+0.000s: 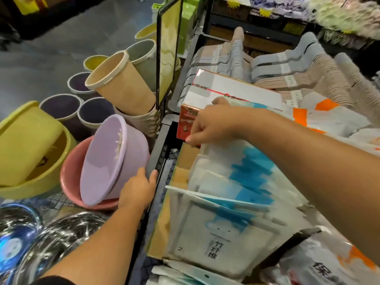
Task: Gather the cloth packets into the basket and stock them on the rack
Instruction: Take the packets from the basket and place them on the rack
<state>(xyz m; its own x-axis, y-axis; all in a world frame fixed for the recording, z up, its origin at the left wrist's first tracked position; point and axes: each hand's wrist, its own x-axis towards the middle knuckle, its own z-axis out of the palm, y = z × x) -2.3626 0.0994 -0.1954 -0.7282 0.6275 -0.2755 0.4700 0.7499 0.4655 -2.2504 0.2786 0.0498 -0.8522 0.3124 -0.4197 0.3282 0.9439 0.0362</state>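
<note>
Fingers [192, 139] pinch upright packets [226, 229], left hand [137, 190] grips rack [153, 158]

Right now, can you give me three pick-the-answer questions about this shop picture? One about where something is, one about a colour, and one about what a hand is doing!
1. Where does the lilac basin sit?
A. Hanging from a hook
B. In the pink basin
C. On somebody's head

2. What colour is the band on the cloth packets?
A. Blue
B. Green
C. Black

3. What is the left hand doing?
A. Hanging free
B. Waving in the air
C. Holding the black rack edge

Answers:
1 B: the lilac basin leans inside the pink one.
2 A: the packets show blue bands.
3 C: its thumb and fingers curl round the rack edge.
</note>
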